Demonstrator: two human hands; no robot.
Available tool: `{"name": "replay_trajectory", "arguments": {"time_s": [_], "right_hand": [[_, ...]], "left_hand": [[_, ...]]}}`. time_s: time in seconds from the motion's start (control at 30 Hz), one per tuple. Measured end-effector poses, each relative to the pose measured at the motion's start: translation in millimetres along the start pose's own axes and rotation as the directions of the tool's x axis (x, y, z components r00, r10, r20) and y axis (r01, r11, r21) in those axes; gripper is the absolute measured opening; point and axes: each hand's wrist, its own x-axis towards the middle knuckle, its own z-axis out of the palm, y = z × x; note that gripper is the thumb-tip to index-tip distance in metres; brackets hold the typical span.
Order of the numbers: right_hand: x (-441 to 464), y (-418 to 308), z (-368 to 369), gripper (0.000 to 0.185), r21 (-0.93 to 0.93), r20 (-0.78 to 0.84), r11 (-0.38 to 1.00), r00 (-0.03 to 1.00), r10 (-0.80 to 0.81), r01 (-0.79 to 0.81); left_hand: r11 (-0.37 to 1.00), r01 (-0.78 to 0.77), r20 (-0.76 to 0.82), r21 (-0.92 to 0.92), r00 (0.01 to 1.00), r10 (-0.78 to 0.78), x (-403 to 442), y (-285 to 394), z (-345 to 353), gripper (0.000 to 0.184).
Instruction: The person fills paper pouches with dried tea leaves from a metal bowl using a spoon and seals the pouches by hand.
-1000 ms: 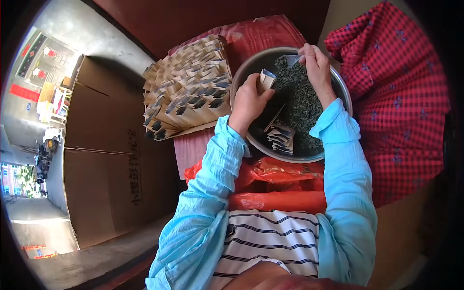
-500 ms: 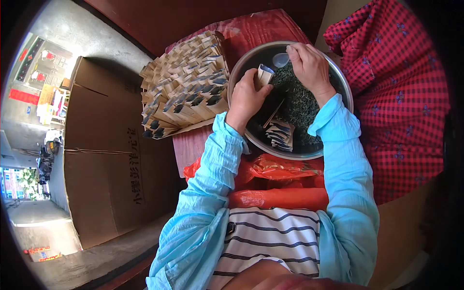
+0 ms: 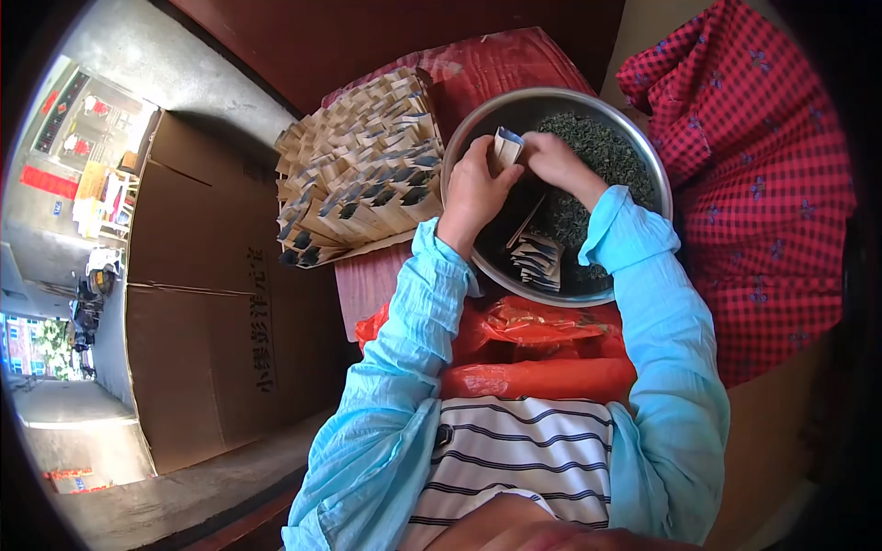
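Observation:
My left hand (image 3: 475,184) is closed round a small paper packet (image 3: 509,145), held upright over the metal basin (image 3: 663,179) with its dark-lined mouth upward. Right beside the packet, my right hand (image 3: 554,161) is closed with its fingertips at the packet's mouth. The clear plastic scoop it gripped a moment ago is hidden now. Dark green dried leaves (image 3: 602,147) lie loose in the basin, mostly on its right side. Several flat packets (image 3: 536,262) rest fanned out at the basin's near side, with a thin stick (image 3: 525,220) just above them.
Left of the basin, a shallow tray is packed with rows of upright paper packets (image 3: 367,165). Both stand on a red-covered table (image 3: 487,60). Red plastic bags (image 3: 542,344) lie in front of me. Checked red cloth (image 3: 753,202) hangs at right; a large cardboard box (image 3: 193,321) stands at left.
My right hand has moved down and left from the basin's far side to the packet, and the scoop has gone out of sight. My left hand keeps hold of the packet.

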Motion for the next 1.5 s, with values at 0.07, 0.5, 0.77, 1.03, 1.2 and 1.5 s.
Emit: {"name": "replay_trajectory", "arguments": {"time_s": [0.07,0.5,0.77,1.03,1.2,1.5], "right_hand": [[5,5,-14,0.038,0.148,-0.085,0.989,0.996,0.015,-0.003],[-34,-50,-49,0.023,-0.251,-0.504,0.85,0.687,-0.523,0.463],[-34,-53,-59,0.015,-0.412,-0.572,0.758,0.504,-0.647,0.506],[-24,-16,-19,0.019,-0.428,-0.147,0.874,0.936,-0.32,0.232],[-27,-26,5,0.028,-0.062,0.106,0.994,0.991,-0.087,0.094],[-7,-18,-38,0.036,0.133,-0.399,0.988,0.917,-0.023,0.083]], "left_hand": [[1.0,0.016,0.013,-0.018,1.0,-0.016,0,0,1,0.057],[0.999,0.007,0.045,0.047,0.999,-0.009,-1,2,1,0.058],[0.999,-0.004,0.023,0.047,1.0,0.003,-1,0,2,0.054],[1.0,0.021,-0.04,0.005,0.999,-0.021,0,6,-2,0.055],[0.999,-0.022,-0.084,0.027,0.996,0.025,1,3,-1,0.056],[0.998,-0.013,-0.04,0.058,0.999,0.016,1,5,-2,0.055]]}}
